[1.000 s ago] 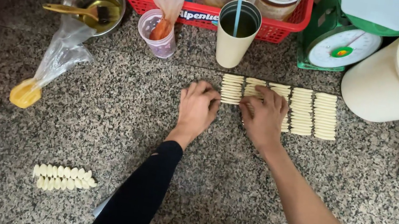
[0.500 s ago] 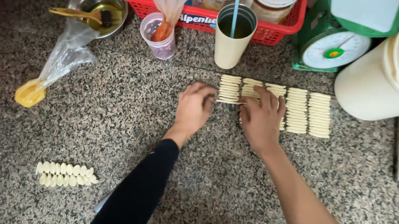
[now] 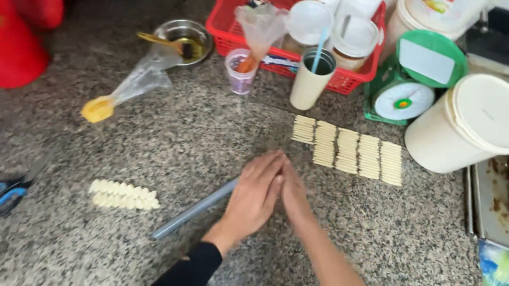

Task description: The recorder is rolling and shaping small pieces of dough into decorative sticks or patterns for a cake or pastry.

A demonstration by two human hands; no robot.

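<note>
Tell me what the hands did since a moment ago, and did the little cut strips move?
Both hands let go of the rows of pale cut strips and pulled back toward the person. Now the left hand and right hand are pressed together over the bare granite counter, holding nothing. The strips stayed in their rows, and so did the small pale pile, the scissors and the piping bag.

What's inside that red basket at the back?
The red basket holds several white lidded tubs, and a twisted clear plastic bag stands before it. Whatever lies beneath the tubs is covered.
</note>
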